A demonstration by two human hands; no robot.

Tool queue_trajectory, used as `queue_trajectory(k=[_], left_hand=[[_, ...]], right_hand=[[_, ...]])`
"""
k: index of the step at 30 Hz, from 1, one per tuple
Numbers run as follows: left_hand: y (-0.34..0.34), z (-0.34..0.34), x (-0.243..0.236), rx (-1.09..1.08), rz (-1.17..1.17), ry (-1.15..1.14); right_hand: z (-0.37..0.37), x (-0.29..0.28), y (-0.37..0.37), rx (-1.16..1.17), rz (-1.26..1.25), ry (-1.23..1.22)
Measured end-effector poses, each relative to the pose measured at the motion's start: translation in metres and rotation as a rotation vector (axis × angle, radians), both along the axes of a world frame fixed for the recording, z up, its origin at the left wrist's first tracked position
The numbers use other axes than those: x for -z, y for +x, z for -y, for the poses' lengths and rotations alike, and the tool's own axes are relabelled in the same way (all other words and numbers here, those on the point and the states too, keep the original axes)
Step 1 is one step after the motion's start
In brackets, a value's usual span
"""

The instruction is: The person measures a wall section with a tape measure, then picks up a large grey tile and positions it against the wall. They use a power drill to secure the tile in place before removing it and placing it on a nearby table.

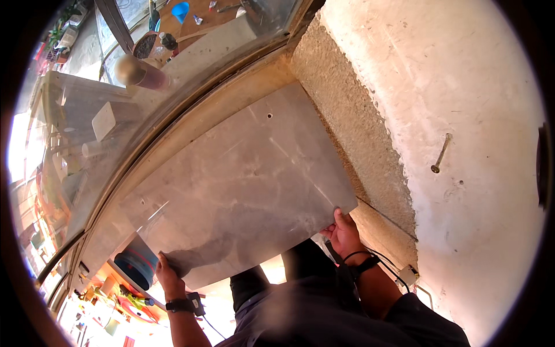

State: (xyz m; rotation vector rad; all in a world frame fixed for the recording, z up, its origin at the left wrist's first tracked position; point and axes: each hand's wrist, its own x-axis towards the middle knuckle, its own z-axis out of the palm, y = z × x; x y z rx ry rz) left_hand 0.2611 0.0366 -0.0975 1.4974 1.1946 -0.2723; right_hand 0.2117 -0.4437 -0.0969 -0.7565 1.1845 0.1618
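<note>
A large flat grey panel point(243, 173) stretches out in front of me, with a small round hole near its far edge and scratches and smudges on its surface. I cannot tell its material. My left hand point(169, 277) grips its near left corner, thumb on the top face. At the near right corner, my right hand point(343, 233) holds the edge, thumb on top and fingers partly hidden beneath. The panel's far edge lies close to the wooden window frame point(263, 72), and its right edge runs beside a rough concrete strip point(341, 98).
A white wall point(480, 191) with a protruding screw point(442, 155) rises at the right. Window glass point(191, 66) stands at the far left, a blue cup-like thing point(180, 10) beyond it. Near my left hand are a blue round container point(133, 269) and scattered colourful items point(124, 303).
</note>
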Motion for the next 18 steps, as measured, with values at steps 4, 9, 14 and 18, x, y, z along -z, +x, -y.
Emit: queue_trajectory(k=[4, 9, 14, 18], left_hand=[[0.0, 0.006, -0.003, 0.006, -0.015, -0.012], [-0.003, 0.003, -0.005, 0.015, -0.02, -0.029], [-0.002, 0.008, -0.005, 0.004, -0.023, -0.035], [0.002, 0.008, -0.003, 0.005, -0.012, -0.034]], right_hand=[[0.009, 0.012, 0.0, -0.057, 0.006, -0.05], [0.006, 0.004, -0.003, -0.066, -0.033, -0.009], [0.012, 0.011, 0.002, -0.033, -0.003, -0.024], [0.006, 0.003, 0.009, -0.079, 0.006, -0.05]])
